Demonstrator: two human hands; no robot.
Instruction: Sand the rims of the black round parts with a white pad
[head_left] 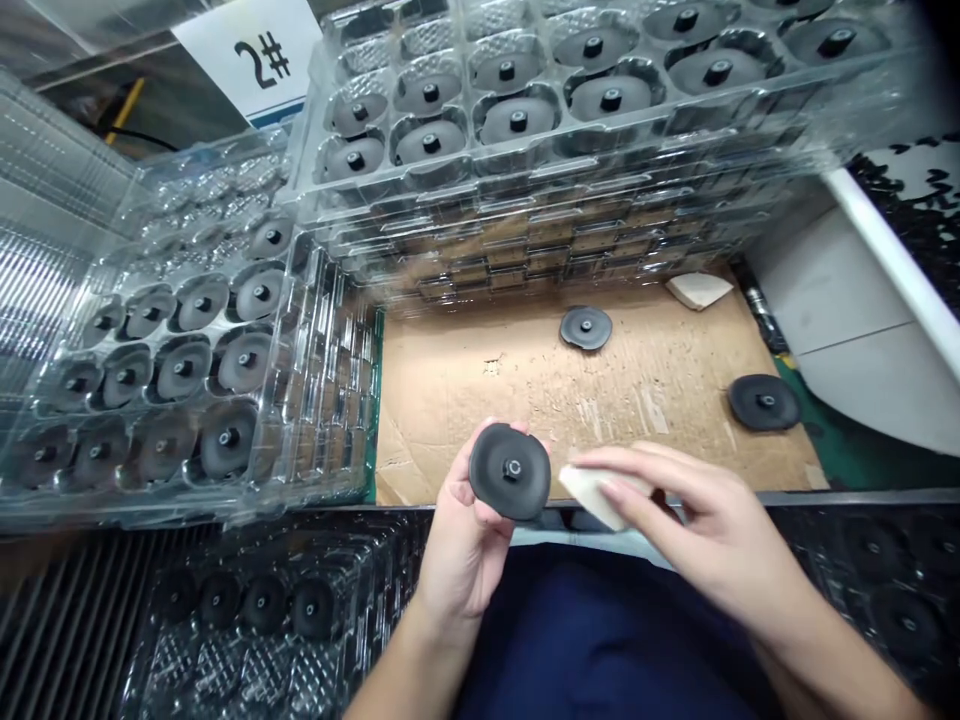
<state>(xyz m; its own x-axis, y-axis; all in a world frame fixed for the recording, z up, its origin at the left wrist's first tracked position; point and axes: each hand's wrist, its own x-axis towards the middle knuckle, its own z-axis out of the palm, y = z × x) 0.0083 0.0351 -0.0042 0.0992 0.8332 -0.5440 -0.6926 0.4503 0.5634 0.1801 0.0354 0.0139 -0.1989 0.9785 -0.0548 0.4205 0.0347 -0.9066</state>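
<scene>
My left hand (pixel 469 545) grips a round black rubber-like disc (pixel 495 485) by its rim, with the small central stub facing up toward me. Just to its right, my right hand (pixel 694 510) pinches a white wedge-shaped sponge (pixel 600 492) between thumb and fingers. A narrow gap separates the sponge's tip from the disc. Beyond my hands, a similar black disc (pixel 586 328) lies on the cardboard sheet (pixel 450 380), and another disc (pixel 764 402) rests near the sheet's right edge. A second pale wedge sponge (pixel 699 290) sits at the back right of the cardboard.
Stacked clear plastic trays (pixel 555 165) with discs in their pockets stand at the back. Another tray stack (pixel 262 430) is on the left. A lower tray (pixel 240 655) sits at the front left. A white bin (pixel 870 300) borders the right, and a "2#" sign (pixel 251 55) stands behind.
</scene>
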